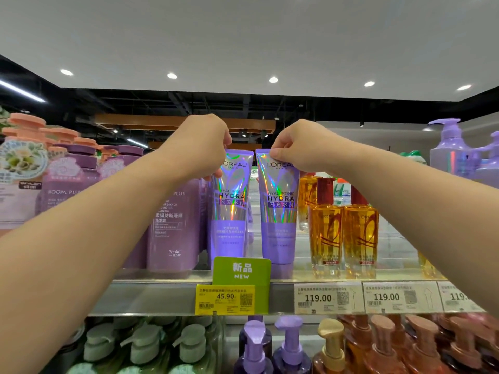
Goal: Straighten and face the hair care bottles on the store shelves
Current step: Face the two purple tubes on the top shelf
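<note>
Facing two tubes on the upper shelf (162,276), each pinched by its top seam.

The left hand (201,143) pinched the left tube (232,209) and the right hand (299,147) the right tube (279,211). Both tubes stood cap-down at the shelf's near edge, just apart, holographic purple fronts facing out, the left one tilted slightly. The next move probably called for squaring that one and letting go without tipping either.

2 bare, sleeveless forearms (89,211)
</note>
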`<state>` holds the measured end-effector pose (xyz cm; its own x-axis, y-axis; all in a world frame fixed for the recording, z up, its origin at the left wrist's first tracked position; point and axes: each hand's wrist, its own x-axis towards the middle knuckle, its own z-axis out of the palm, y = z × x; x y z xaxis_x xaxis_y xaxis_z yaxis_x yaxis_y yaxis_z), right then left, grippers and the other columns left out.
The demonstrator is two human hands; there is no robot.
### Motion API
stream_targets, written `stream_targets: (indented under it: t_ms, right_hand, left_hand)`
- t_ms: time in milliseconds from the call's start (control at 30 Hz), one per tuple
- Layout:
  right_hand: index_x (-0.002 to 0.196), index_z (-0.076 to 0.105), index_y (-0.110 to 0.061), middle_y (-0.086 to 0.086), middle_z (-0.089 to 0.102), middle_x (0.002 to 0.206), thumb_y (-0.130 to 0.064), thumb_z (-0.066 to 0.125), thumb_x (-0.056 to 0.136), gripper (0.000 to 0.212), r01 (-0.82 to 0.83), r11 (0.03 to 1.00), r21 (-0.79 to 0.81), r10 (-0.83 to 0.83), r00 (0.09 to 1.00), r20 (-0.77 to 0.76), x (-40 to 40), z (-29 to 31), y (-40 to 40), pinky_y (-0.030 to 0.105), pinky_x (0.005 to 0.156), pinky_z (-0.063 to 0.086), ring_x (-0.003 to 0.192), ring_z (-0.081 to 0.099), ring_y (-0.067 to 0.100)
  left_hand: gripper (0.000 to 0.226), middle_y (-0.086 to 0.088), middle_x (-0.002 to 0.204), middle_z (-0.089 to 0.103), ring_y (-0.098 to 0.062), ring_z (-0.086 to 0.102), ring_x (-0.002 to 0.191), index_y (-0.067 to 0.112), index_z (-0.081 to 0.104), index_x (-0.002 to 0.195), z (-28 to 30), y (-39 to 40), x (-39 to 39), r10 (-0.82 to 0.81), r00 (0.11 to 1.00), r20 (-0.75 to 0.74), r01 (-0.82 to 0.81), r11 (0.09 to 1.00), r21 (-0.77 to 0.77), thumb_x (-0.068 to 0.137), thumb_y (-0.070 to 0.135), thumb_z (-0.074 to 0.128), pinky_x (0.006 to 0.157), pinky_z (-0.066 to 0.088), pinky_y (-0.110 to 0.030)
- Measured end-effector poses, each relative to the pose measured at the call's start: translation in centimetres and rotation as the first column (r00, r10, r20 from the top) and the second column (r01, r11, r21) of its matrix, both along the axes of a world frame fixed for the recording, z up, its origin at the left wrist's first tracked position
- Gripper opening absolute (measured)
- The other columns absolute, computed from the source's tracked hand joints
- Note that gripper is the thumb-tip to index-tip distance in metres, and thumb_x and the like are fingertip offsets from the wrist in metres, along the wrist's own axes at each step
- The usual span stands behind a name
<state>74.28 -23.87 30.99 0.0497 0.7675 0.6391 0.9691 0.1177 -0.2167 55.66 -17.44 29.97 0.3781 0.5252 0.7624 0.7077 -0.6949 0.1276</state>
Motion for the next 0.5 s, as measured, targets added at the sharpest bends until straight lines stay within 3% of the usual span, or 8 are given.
stream_targets:
  t_ms: [133,233,400,500]
  right_hand:
    - [0.107,0.069,-0.016,0.001,0.072,0.095,-0.033,0.056,0.101,0.022,0.005,1.0,0.012,-0.005,1.0,0.011,-0.07,-0.13,0.3,0.02,0.054,0.052,0.076,0.066,0.008]
    - [0.107,0.068,-0.016,0.001,0.069,0.094,-0.032,0.055,0.101,0.021,0.023,0.999,0.023,-0.024,0.998,0.051,-0.08,-0.23,0.37,0.018,0.051,0.047,0.074,0.063,0.007]
    - [0.11,0.07,-0.015,0.004,0.07,0.102,-0.029,0.055,0.102,0.022,0.063,0.995,0.076,-0.069,0.994,0.081,0.27,-0.57,0.77,0.017,0.057,0.046,0.092,0.065,0.015]
    - [0.108,0.07,-0.016,0.002,0.068,0.098,-0.03,0.056,0.101,0.021,0.066,0.992,0.105,-0.073,0.995,0.066,0.45,-0.76,1.02,0.016,0.057,0.044,0.089,0.062,0.013]
  left_hand:
    - [0.029,-0.008,0.078,0.073,-0.019,0.072,0.06,0.007,0.062,0.118,-0.17,0.25,-0.06,0.008,1.0,-0.004,-0.008,1.0,0.009,0.096,-0.001,0.046,0.056,0.058,-0.031]
    - [0.027,-0.008,0.072,0.073,-0.021,0.072,0.062,0.006,0.064,0.118,-0.29,0.4,-0.02,0.0,1.0,0.0,0.0,1.0,0.018,0.095,0.001,0.052,0.063,0.06,-0.035]
    - [0.022,-0.01,0.069,0.072,-0.022,0.073,0.071,0.004,0.066,0.113,-0.7,0.86,0.45,-0.024,0.998,0.054,0.023,1.0,0.02,0.094,0.003,0.055,0.075,0.06,-0.04]
    - [0.019,-0.012,0.075,0.072,-0.024,0.072,0.075,0.004,0.067,0.11,-0.93,0.91,0.42,-0.027,0.996,0.087,0.025,0.999,0.033,0.095,0.009,0.057,0.076,0.06,-0.042]
